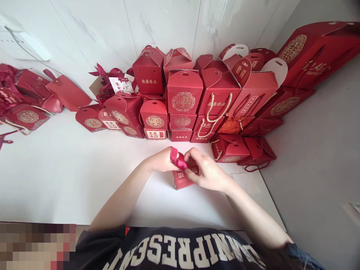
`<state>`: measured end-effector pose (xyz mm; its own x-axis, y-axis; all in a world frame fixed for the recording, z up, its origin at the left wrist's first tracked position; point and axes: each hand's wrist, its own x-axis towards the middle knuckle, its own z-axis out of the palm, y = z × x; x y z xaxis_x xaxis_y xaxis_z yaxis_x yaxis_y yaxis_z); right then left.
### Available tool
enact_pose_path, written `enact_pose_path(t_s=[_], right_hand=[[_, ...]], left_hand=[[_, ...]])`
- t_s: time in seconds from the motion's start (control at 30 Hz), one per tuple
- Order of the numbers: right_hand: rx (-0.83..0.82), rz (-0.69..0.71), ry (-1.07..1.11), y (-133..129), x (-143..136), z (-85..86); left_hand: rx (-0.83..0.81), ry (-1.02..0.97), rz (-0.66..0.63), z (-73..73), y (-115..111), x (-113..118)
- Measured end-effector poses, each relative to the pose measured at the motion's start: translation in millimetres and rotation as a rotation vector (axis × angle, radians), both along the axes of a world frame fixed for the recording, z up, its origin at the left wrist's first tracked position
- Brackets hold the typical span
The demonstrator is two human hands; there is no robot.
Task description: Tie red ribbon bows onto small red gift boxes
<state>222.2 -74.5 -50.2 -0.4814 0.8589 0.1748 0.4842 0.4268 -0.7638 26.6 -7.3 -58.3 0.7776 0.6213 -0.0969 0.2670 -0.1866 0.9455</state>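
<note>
— Crimson ribbon [174, 156]: location?
— Over the red gift box [183, 182] on your counter [70, 176]. Your right hand [209, 171] pinches it; your left hand [161, 160] touches it, grip closure indeterminable.

The single view looks from the wearer's head, forward and steeply down over the white table [70, 180]. It sits close above the left hand [163, 159] and right hand [206, 170] near mid-frame, taking in the dark shirt [174, 234] along the bottom edge and the tiled wall [163, 22] across the top.
</note>
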Motion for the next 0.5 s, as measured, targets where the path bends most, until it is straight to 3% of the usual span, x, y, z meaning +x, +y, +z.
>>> enact_pose_path(t_s=[0.2,0.3,0.43,0.5], right_hand=[[0.081,-0.19,0.051,1.7,-10.5,-13.1],[-0.131,-0.25,0.314,6.2,-9.1,-21.5],[-0.478,-0.115,0.736,14.3,-0.1,-25.9],[-0.586,-0.025,0.805,19.1,6.4,-24.2]], left_hand=[[-0.023,-0.028,-0.069,-4.3,4.1,-0.9],[-0.046,-0.023,-0.125,-2.6,5.7,-2.5],[-0.027,0.008,-0.126,0.9,5.4,-3.0],[-0.019,0.023,-0.122,1.8,4.9,-2.4]])
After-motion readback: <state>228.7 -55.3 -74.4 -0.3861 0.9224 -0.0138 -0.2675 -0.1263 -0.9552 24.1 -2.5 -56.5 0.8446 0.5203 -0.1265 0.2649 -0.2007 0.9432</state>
